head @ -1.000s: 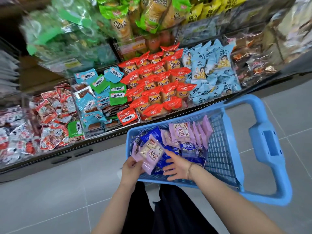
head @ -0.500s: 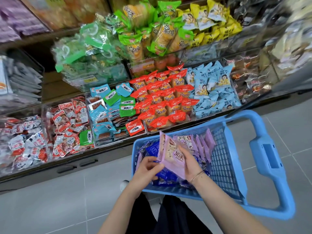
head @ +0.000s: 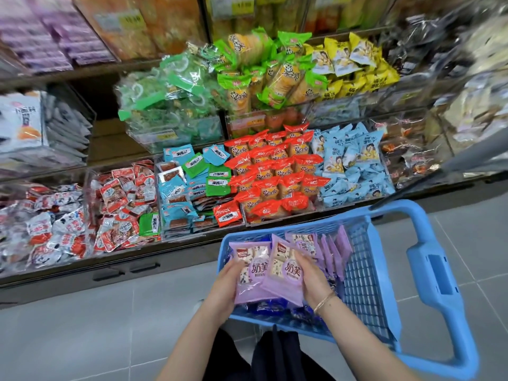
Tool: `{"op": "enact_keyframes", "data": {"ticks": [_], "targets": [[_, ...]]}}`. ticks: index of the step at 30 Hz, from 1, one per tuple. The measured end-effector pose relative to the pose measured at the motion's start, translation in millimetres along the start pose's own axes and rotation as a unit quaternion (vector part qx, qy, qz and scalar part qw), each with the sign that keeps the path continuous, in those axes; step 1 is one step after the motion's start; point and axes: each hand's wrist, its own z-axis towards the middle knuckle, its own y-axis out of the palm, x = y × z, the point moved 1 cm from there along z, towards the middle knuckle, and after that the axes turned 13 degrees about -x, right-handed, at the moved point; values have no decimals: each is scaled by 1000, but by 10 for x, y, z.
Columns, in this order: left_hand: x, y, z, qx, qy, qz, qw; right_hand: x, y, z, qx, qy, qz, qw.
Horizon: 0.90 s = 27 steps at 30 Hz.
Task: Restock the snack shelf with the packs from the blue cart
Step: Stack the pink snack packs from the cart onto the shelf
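Both my forearms reach forward from 6 o'clock into the near end of the blue cart (head: 428, 273), which stands on the grey floor (head: 110, 325) at about 4 o'clock from the middle of my view. My left hand (head: 225, 287) grips the left edge of two purple packs (head: 275, 273) that lie fanned and overlapping, its fingers curled beneath them, though how far under I cannot make out. My right hand (head: 313, 281) closes on their right edge, fingers bent over the top pack's face, wrist cocked inward, a thin bracelet (head: 324, 299) round it. The held packs sit just above dark blue packs (head: 264, 306) in the cart's bottom, and a purple row (head: 334, 251) stands on edge at 1 o'clock from my right hand. The snack shelf (head: 192, 242) runs from 9 to 2 o'clock, its clear bins holding orange packs (head: 275, 174), light blue packs (head: 354, 166) and others.
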Motion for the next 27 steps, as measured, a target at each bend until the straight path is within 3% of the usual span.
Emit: {"op": "enact_keyframes", "data": {"ticks": [3,8,11,14,22,27], "targets": [[53,-109,-17,5,-14,-5,1000,14,63,35,-3,5,-9,1000],[86,-253,-96,-71,-30,64,995,186,552,202,-55,45,-152,986],[45,-481,-146,12,-27,71,997,302,923,335,-102,63,-106,987],[38,-888,-230,88,-44,10,995,371,1093,485,-75,108,-66,989],[-56,-1854,-618,229,-25,-80,970,930,906,1009,36,232,-224,946],[-131,-2132,-803,251,-32,-90,963,1211,1072,1346,47,269,-300,914]]}}
